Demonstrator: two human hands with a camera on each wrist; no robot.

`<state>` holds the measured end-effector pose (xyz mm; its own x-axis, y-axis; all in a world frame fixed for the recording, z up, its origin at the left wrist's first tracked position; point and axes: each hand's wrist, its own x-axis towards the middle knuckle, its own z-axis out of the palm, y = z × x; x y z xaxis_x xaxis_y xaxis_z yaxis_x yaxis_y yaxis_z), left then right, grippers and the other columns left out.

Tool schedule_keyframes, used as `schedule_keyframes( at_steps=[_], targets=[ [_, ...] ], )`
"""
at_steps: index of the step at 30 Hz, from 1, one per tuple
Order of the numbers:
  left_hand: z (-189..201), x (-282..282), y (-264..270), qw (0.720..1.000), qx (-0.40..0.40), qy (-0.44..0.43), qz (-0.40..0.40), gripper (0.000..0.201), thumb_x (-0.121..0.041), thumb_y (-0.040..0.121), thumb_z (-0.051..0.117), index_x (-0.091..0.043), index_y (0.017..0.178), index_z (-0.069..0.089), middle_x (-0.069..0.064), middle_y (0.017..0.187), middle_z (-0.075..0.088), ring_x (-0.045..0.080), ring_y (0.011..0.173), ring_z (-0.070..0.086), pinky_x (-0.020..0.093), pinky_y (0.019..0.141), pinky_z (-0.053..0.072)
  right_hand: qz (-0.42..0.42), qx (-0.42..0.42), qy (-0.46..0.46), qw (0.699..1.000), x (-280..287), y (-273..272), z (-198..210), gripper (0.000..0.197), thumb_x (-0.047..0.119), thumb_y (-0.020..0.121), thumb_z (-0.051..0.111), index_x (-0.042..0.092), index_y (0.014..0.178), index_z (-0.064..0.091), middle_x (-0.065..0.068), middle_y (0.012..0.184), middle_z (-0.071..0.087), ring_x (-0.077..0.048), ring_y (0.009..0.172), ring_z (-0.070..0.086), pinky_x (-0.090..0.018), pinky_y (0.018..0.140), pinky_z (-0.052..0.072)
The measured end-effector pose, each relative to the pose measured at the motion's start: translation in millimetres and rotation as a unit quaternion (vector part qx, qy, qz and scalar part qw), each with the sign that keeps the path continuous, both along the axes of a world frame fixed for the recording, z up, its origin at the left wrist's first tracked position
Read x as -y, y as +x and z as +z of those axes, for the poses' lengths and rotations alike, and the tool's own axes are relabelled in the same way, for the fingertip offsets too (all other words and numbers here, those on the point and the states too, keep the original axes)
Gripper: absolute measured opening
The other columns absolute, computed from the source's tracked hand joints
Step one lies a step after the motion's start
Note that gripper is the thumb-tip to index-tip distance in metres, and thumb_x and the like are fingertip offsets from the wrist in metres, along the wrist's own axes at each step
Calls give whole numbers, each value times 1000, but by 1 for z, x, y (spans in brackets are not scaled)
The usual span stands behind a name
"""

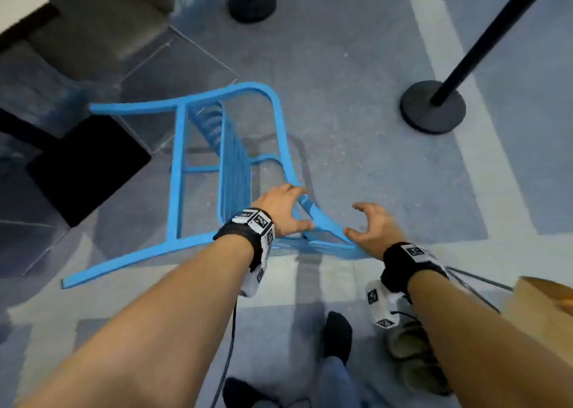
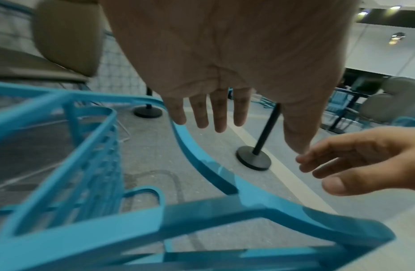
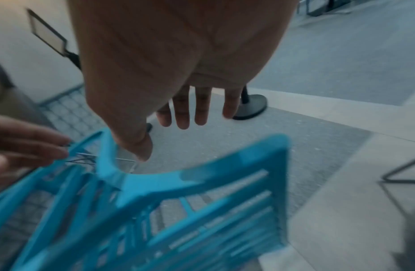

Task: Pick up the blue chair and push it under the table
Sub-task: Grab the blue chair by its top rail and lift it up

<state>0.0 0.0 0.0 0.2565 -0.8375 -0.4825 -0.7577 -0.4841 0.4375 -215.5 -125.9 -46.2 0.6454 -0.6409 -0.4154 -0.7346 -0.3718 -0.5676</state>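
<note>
The blue metal chair (image 1: pixel 178 159) lies tipped on its side on the floor, legs pointing left, its slatted back nearest me. My left hand (image 1: pixel 305 207) hovers over the curved frame by the back, fingers spread and straight, thumb close to the metal, gripping nothing. My right hand (image 1: pixel 353 218) is just right of the back's corner, fingers loosely curled and empty. The left wrist view shows the left hand (image 2: pixel 253 135) above the chair (image 2: pixel 202 216). In the right wrist view, the right hand (image 3: pixel 164 141) is above the chair (image 3: pixel 167 183). The white-topped table (image 1: pixel 15 4) is at the far left, above its black base (image 1: pixel 86 172).
Two black stanchion posts stand on round bases, one to the right (image 1: pixel 432 107) and one at the back (image 1: pixel 251 1). A beige seat (image 1: pixel 102 20) is beside the table. A brown paper bag (image 1: pixel 545 308) sits at my right, and my feet are just behind the chair.
</note>
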Motion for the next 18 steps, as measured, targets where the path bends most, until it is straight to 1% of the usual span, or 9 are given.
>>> schedule_keyframes(
  at_steps=[2,4,5,8,10,12,14,16,18],
  targets=[
    [-24,25,-25,1000,-12,-9,-27,83,-52,75,75,-16,143,43,15,141,49,35,130,45,42,110,37,-19,-44,-24,999,8,-23,-23,63,48,78,73,20,132,57,-9,137,57,-33,124,52,-46,104,43],
    [-45,44,-49,997,-17,-4,-71,81,-47,75,77,-14,142,44,16,139,51,35,128,47,41,109,37,-14,-95,-9,995,6,-46,-40,61,52,78,73,25,130,58,-3,133,58,-30,120,54,-46,99,46],
    [-58,53,-59,994,-11,3,-105,80,-46,75,76,-14,141,45,16,136,52,35,125,49,41,107,39,-10,-97,-2,995,5,-57,-51,59,52,78,74,25,128,59,-2,129,60,-29,117,56,-46,96,47],
    [-86,73,-84,971,43,75,-223,69,-47,77,71,-19,136,50,11,129,58,33,117,56,41,101,41,-5,-57,17,998,6,-77,-73,44,39,80,76,20,118,63,-7,110,63,-31,103,59,-40,85,48],
    [-98,82,-99,949,96,124,-272,50,-50,80,65,-24,122,57,5,118,65,30,109,61,42,99,38,-31,-34,31,998,10,-81,-81,28,31,83,75,18,106,65,-7,99,67,-29,91,61,-35,74,43],
    [-105,88,-107,942,126,141,-278,40,-58,85,55,-26,108,60,1,106,70,27,102,63,42,91,36,-45,-26,49,997,14,-78,-81,21,32,85,74,19,99,65,-4,91,68,-25,82,60,-31,68,39],
    [-106,91,-110,940,140,144,-275,42,-63,87,50,-25,100,57,1,102,69,27,99,62,42,85,33,-40,-38,60,997,18,-77,-82,20,32,87,73,21,101,65,0,88,66,-23,80,59,-28,68,36],
    [-101,88,-110,940,148,142,-272,42,-65,87,49,-25,98,54,2,102,68,27,100,61,42,88,35,-50,-36,64,996,18,-79,-76,22,30,87,74,22,106,67,-2,93,69,-24,85,62,-27,71,39],
    [-88,82,-102,942,160,126,-267,43,-66,86,50,-24,98,53,3,102,68,28,101,62,43,91,38,-83,-3,68,994,10,-77,-65,25,24,83,77,23,108,70,-5,99,73,-26,90,66,-31,76,47]
  ],
)
